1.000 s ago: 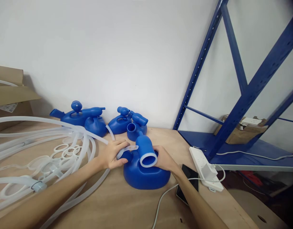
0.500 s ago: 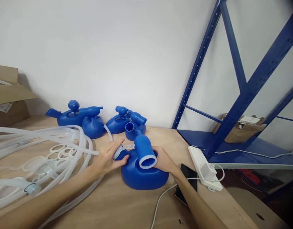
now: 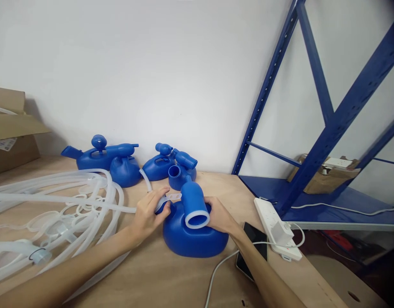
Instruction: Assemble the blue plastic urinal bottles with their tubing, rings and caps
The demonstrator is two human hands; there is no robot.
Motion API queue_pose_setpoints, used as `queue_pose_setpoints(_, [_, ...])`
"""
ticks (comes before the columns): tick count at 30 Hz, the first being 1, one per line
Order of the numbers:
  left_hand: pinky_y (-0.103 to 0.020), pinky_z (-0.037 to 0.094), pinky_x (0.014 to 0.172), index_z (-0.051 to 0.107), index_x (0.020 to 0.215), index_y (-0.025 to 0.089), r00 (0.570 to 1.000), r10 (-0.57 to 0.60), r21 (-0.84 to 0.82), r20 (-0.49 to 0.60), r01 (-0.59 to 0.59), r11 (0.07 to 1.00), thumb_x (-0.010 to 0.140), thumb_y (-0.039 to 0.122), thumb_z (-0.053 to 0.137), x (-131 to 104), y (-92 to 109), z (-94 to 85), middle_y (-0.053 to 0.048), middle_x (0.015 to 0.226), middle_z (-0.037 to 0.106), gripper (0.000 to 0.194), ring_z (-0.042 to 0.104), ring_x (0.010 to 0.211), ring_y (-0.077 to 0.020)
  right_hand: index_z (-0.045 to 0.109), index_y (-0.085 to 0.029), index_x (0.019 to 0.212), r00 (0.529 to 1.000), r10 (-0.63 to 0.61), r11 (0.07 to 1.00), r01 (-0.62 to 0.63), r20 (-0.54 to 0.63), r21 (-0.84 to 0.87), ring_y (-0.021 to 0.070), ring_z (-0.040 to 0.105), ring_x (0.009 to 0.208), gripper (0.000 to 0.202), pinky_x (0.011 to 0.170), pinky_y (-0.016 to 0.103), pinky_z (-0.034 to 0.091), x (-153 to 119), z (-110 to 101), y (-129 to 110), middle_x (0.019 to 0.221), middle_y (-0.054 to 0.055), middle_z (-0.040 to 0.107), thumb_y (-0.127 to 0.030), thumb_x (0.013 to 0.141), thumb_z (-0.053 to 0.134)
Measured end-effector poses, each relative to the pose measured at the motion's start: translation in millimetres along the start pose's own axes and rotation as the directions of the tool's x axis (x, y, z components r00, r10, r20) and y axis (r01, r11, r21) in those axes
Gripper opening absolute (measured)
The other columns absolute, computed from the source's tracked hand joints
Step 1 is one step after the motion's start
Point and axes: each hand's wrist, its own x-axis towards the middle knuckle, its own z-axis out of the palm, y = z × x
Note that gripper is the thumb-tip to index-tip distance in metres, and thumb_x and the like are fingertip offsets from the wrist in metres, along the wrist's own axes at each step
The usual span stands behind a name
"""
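A blue plastic bottle (image 3: 195,244) with a built-in handle stands on the table in front of me. Resting on top of it is a blue funnel-shaped piece (image 3: 195,199) with a white rim, its wide mouth facing me. My left hand (image 3: 149,213) is closed round a translucent cap (image 3: 160,203) on the bottle's neck, left side. From that cap a strap with holes (image 3: 174,196) reaches toward the funnel piece. A clear tube (image 3: 120,208) runs leftward from beside this hand. My right hand (image 3: 219,216) grips the bottle's right side behind the funnel piece; its fingertips are hidden.
Coiled clear tubes and rings (image 3: 84,205) cover the left side. Several similar blue bottles (image 3: 124,171) stand along the wall. A power strip (image 3: 277,226), a phone (image 3: 250,244) and a white cable lie right, near a blue shelf rack (image 3: 315,141). An open carton (image 3: 14,149) stands far left.
My left hand has turned slightly and its fingers have come closer around the cap. The clear tube beside it has swung lower. The bottle and right hand stay nearly in place.
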Motion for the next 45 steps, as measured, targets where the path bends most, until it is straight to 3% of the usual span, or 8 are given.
queue_pose_setpoints(9, [-0.039, 0.061, 0.094, 0.061, 0.132, 0.022, 0.99, -0.126, -0.057, 0.063, 0.129, 0.99, 0.094, 0.032, 0.058, 4, -3, 2.7, -0.011, 0.12, 0.076, 0.04, 0.074, 0.105, -0.0255, 0.078, -0.018, 0.107, 0.999, -0.026, 1.0, 0.026, 0.036, 0.005, 0.0356, 0.075, 0.099, 0.04, 0.087, 0.043, 0.061, -2, -3, -5, 0.112, 0.011, 0.08, -0.031, 0.07, 0.085])
queue_pose_setpoints(14, [-0.054, 0.052, 0.104, 0.059, 0.133, 0.016, 0.978, -0.125, 0.177, 0.167, 0.095, 0.98, 0.091, 0.05, 0.062, 13, 2, -12.4, -0.016, 0.119, 0.075, 0.054, 0.071, 0.111, -0.0344, 0.078, -0.018, 0.11, 0.998, -0.04, 0.999, 0.039, 0.044, 0.015, 0.036, 0.075, 0.099, 0.041, 0.088, 0.044, 0.061, -3, -4, -7, 0.113, 0.012, 0.08, -0.031, 0.072, 0.084])
queue_pose_setpoints(22, [-0.039, 0.054, 0.067, 0.066, 0.09, 0.014, 0.772, -0.429, 0.557, 0.468, 0.119, 0.822, 0.097, 0.063, 0.045, 40, 16, -27.6, -0.018, 0.08, 0.076, 0.054, 0.075, 0.079, -0.0352, 0.079, -0.018, 0.106, 0.999, 0.001, 1.0, -0.001, 0.036, 0.023, 0.036, 0.075, 0.097, 0.036, 0.086, 0.044, 0.061, -4, -1, -12, 0.11, 0.01, 0.081, -0.029, 0.072, 0.083])
queue_pose_setpoints(30, [-0.038, 0.05, 0.067, 0.064, 0.092, 0.015, 0.788, -0.413, 0.454, 0.457, 0.192, 0.87, 0.1, 0.05, 0.044, 36, 9, -19.5, -0.018, 0.084, 0.076, 0.041, 0.075, 0.08, -0.0372, 0.081, -0.019, 0.104, 1.0, 0.005, 1.0, -0.005, -0.001, -0.014, 0.0376, 0.075, 0.099, 0.039, 0.085, 0.044, 0.061, -2, 1, -18, 0.107, 0.011, 0.081, -0.035, 0.069, 0.084])
queue_pose_setpoints(37, [-0.038, 0.05, 0.068, 0.064, 0.098, 0.016, 0.676, -0.515, 0.501, 0.527, 0.242, 0.831, 0.103, 0.055, 0.04, 46, 20, -30.8, -0.015, 0.09, 0.077, 0.047, 0.074, 0.086, -0.0353, 0.076, -0.017, 0.117, 1.0, -0.002, 1.0, 0.002, 0.021, -0.02, 0.0361, 0.074, 0.104, 0.048, 0.092, 0.045, 0.059, -5, 0, -15, 0.118, 0.012, 0.078, -0.031, 0.072, 0.084])
queue_pose_setpoints(40, [-0.041, 0.052, 0.076, 0.065, 0.108, 0.014, 0.73, -0.45, 0.462, 0.515, 0.206, 0.863, 0.101, 0.053, 0.046, 48, 21, -32.1, -0.015, 0.099, 0.077, 0.045, 0.073, 0.092, -0.035, 0.076, -0.017, 0.119, 1.0, -0.022, 1.0, 0.022, 0.022, -0.01, 0.0369, 0.074, 0.104, 0.048, 0.093, 0.047, 0.059, -5, -1, -14, 0.119, 0.012, 0.078, -0.031, 0.073, 0.084])
queue_pose_setpoints(43, [-0.044, 0.049, 0.095, 0.061, 0.129, 0.013, 0.857, -0.175, 0.326, 0.484, 0.008, 0.945, 0.1, 0.034, 0.051, 46, 21, -25.9, -0.016, 0.124, 0.072, 0.036, 0.067, 0.114, -0.0315, 0.076, -0.018, 0.119, 0.999, -0.037, 0.999, 0.037, 0.037, 0.006, 0.0367, 0.074, 0.105, 0.048, 0.093, 0.046, 0.059, -5, -2, -13, 0.12, 0.012, 0.078, -0.03, 0.074, 0.084])
queue_pose_setpoints(45, [-0.044, 0.047, 0.096, 0.065, 0.124, 0.016, 0.882, -0.01, 0.237, 0.471, -0.116, 0.965, 0.101, 0.029, 0.049, 43, 19, -20.1, -0.012, 0.12, 0.073, 0.031, 0.065, 0.111, -0.0287, 0.075, -0.018, 0.121, 0.997, -0.049, 0.999, 0.048, 0.054, 0.024, 0.0359, 0.074, 0.106, 0.049, 0.094, 0.045, 0.059, -4, -2, -12, 0.123, 0.012, 0.077, -0.029, 0.075, 0.084])
